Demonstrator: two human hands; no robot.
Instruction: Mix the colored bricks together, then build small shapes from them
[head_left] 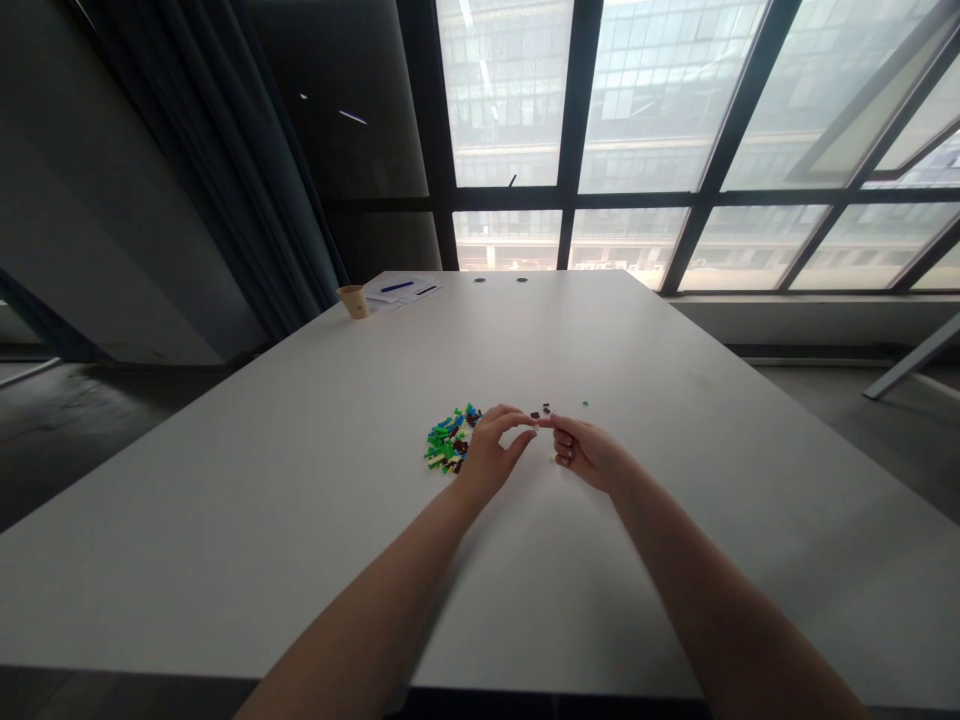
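A pile of small toy building bricks (448,440) in green, blue, dark brown and pale yellow lies just left of my left hand (491,450). Thumb and index finger of that hand close around a tiny pale brick (535,428). My right hand (589,452) meets it from the right, its index finger reaching to the left fingertips and its other fingers curled in. Whether the right fingers hold a piece is too small to tell. Just beyond the fingertips lie a few dark brown bricks (546,408). A pale yellow bit (553,457) shows beside the right fingers.
A lone green brick (586,403) rests farther right on the white table (337,560). Toward the far left corner stand a tan cup (353,301) and papers (405,292) with a blue pen (397,287) on them. Windows (637,100) rise behind the table.
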